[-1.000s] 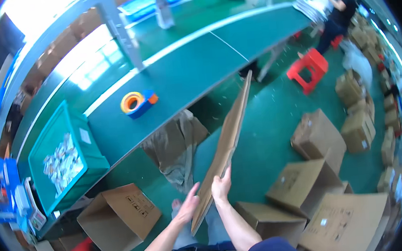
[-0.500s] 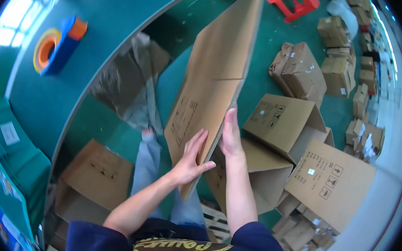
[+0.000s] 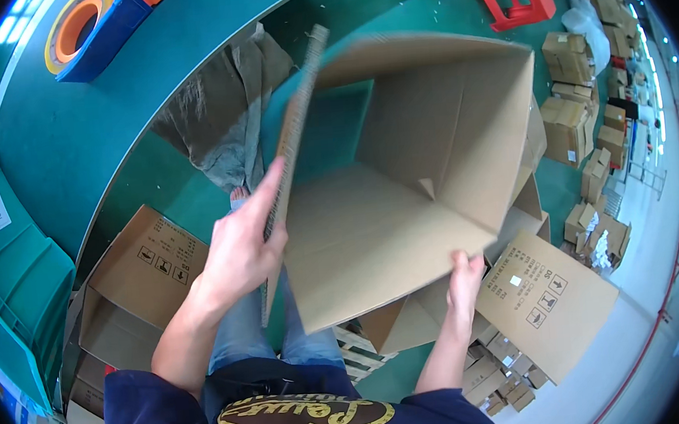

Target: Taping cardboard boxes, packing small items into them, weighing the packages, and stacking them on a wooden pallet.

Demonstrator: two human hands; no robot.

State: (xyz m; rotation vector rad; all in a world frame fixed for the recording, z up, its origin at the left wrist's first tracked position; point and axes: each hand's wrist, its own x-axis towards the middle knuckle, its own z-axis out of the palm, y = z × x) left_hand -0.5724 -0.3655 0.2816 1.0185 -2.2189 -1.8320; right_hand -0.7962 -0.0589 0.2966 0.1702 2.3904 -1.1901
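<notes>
**Both hands spread a cardboard box open**

Left hand point(image 3: 239, 249), fingers flat, presses the left wall of the cardboard box point(image 3: 401, 182); right hand point(image 3: 464, 275) pinches its lower right edge. Box held in the air over the person's lap, open mouth facing up at the camera — 4 walls visible, inside bare. Green table point(image 3: 67, 147) edge runs close on the left, stacked cartons point(image 3: 545, 299) crowd the right. 0.5 s ago the box was a flat sheet — now squared open.
</notes>
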